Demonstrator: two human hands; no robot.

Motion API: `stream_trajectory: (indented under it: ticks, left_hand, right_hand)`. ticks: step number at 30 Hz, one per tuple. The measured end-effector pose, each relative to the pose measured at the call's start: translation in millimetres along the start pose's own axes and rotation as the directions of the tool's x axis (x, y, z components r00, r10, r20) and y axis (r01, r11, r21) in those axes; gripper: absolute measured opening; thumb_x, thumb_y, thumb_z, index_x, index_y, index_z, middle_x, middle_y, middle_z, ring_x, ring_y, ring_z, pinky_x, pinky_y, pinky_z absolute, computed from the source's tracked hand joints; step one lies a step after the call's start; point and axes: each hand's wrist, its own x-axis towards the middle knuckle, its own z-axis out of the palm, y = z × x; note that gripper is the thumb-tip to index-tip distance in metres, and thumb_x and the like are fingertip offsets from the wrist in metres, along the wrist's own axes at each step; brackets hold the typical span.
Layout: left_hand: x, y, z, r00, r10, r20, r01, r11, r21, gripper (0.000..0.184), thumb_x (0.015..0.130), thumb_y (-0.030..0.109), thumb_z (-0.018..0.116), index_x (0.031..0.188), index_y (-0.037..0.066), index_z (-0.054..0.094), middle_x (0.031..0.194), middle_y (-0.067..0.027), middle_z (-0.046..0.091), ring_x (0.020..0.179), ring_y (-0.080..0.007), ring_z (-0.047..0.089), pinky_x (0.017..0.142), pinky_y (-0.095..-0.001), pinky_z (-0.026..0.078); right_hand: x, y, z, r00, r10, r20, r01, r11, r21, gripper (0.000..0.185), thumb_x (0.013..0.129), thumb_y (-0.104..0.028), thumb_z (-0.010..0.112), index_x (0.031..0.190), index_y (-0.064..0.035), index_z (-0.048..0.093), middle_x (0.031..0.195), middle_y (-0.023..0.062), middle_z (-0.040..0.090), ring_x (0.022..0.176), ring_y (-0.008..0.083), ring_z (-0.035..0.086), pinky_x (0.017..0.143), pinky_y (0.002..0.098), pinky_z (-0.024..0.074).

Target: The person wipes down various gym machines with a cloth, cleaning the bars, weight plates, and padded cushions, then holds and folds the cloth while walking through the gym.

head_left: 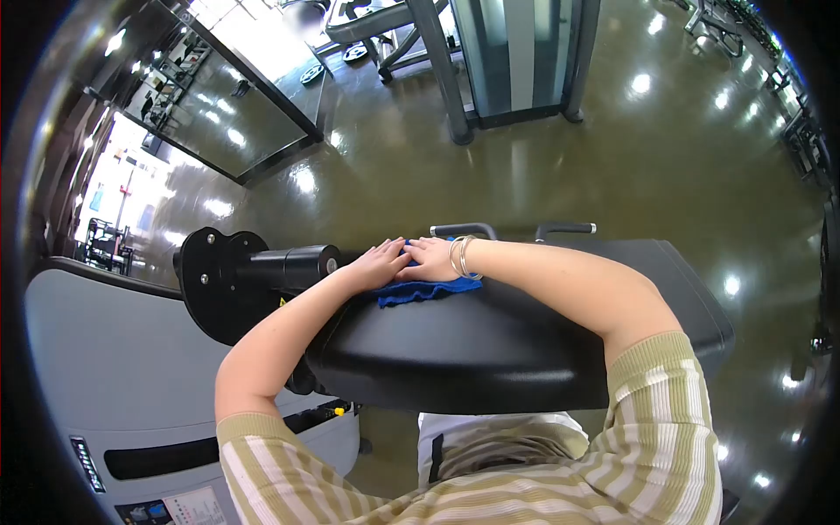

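A black padded bench (472, 350) lies across in front of me. On its far left part rests a crumpled blue cloth (426, 292). My right hand (432, 260), with thin bracelets (462, 256) at the wrist, lies flat over the cloth, fingers pointing left. My left hand (378, 266) is stretched out beside it at the cloth's left side, and the fingertips of both hands meet or overlap. The cloth part under the palms is hidden.
Two grey handles (564, 229) stick out past the bench's far edge. At left are a black roller (293, 265), a round black plate (214, 284) and a grey machine housing (131, 367). A tall machine frame (521, 61) and mirror (232, 96) stand farther off.
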Motion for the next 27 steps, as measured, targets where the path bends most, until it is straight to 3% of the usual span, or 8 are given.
stream_trajectory:
  ticks: [7,10,12,17,20,27]
  left_hand:
    - [-4.0,17.2,-5.2,0.998,-0.015,0.056,0.006,0.989,0.145,0.042,0.092,0.029,0.041,0.13,0.011,0.039,0.148,-0.0183,0.016,0.135,-0.039,0.017,0.106,-0.0537,0.022]
    - [-16.8,41.4,-6.9,0.997,0.0,0.073,-0.013,0.985,0.171,0.043,0.091,0.026,0.042,0.133,0.013,0.038,0.148,-0.0206,0.013,0.136,-0.0394,0.015,0.108,-0.0504,0.019]
    - [-23.2,48.2,3.2,0.976,0.203,-0.082,-0.197,0.977,0.082,0.04,0.093,0.029,0.038,0.131,0.018,0.04,0.145,-0.0238,0.02,0.134,-0.0426,0.019,0.108,-0.0493,0.021]
    - [-53.8,131.8,-24.0,0.971,0.237,-0.015,-0.233,0.965,0.123,0.04,0.096,0.034,0.032,0.133,0.02,0.039,0.145,-0.0261,0.019,0.134,-0.0431,0.018,0.109,-0.0482,0.019]
    - [-55.6,162.4,-18.3,0.988,0.148,-0.043,-0.148,0.989,-0.003,0.05,0.095,0.047,0.027,0.134,0.019,0.038,0.145,-0.0259,0.019,0.135,-0.0418,0.016,0.11,-0.0472,0.014]
    - [-34.5,185.1,-34.4,0.998,0.05,-0.022,-0.054,0.978,-0.2,0.055,0.093,0.048,0.028,0.136,0.014,0.036,0.145,-0.0266,0.018,0.135,-0.0421,0.015,0.11,-0.046,0.014]
  right_hand:
    - [-26.4,-5.5,-1.7,0.999,0.038,-0.029,-0.038,0.999,-0.009,0.093,0.084,-0.07,0.029,0.14,0.0031,0.02,0.144,0.027,0.019,0.134,0.0393,0.018,0.111,0.0399,0.0154]
    - [-58.1,-13.0,-2.3,0.999,0.014,-0.032,-0.014,1.0,-0.01,0.092,0.084,-0.069,0.029,0.14,0.0033,0.019,0.144,0.0273,0.018,0.134,0.0404,0.017,0.111,0.0403,0.0145]
    - [-83.6,-18.2,-2.5,0.998,-0.033,-0.058,0.033,0.999,-0.002,0.09,0.085,-0.067,0.029,0.14,0.0033,0.02,0.144,0.0273,0.019,0.135,0.0398,0.017,0.111,0.0405,0.0141]
    - [-157.7,-37.7,-6.6,0.998,-0.039,-0.049,0.039,0.999,-0.006,0.094,0.083,-0.07,0.028,0.138,0.0067,0.021,0.143,0.0289,0.02,0.133,0.0426,0.019,0.111,0.0401,0.0155]
    - [-200.7,-46.5,-9.0,0.998,-0.036,-0.053,0.037,0.999,0.017,0.095,0.084,-0.069,0.028,0.138,0.0087,0.018,0.142,0.031,0.02,0.133,0.0422,0.019,0.111,0.0405,0.0158]
    - [-193.9,-20.9,-9.2,0.996,-0.066,-0.052,0.066,0.998,0.011,0.096,0.084,-0.069,0.027,0.138,0.0101,0.016,0.142,0.0315,0.019,0.134,0.0415,0.017,0.111,0.0401,0.0156]
